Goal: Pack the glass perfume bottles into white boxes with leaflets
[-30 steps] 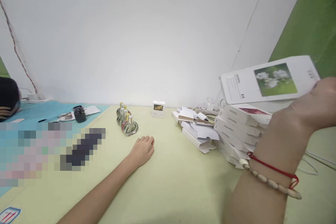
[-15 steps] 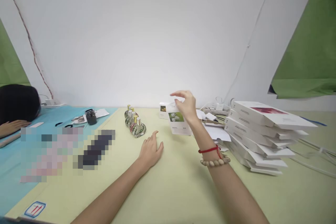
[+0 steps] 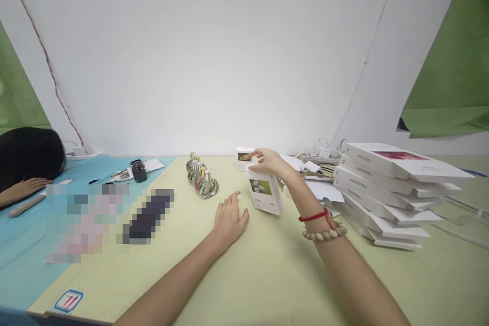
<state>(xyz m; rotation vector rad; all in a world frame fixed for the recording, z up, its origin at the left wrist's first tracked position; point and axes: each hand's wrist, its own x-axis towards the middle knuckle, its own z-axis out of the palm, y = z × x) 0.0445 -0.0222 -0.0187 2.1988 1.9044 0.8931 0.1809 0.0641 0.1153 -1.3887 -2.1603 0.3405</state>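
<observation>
A white box with a white-flower picture (image 3: 263, 191) is tilted slightly in front of me. My right hand (image 3: 273, 163) is curled over its top edge, thumb and forefinger bent toward the left. Some of the grip is hidden behind the hand. My left hand (image 3: 229, 218) lies flat on the yellow-green tabletop, fingers stretched out and holding nothing. Just left of it stands a row of glass perfume bottles (image 3: 208, 186) with gold and silver caps. Behind the held box, a similar small white box (image 3: 241, 164) stands upright against the wall.
A stack of large white boxes (image 3: 382, 183) rises on the right, with cables beyond it. Papers and open cartons (image 3: 324, 192) lie beside it. On the blue cloth (image 3: 23, 244) to the left are a dark jar (image 3: 138, 170) and another person's hand (image 3: 28, 188).
The flower-picture box has come lower and nearer to me with my right hand, its front now turned a little. My left hand stays flat on the table. The whole view has shifted slightly.
</observation>
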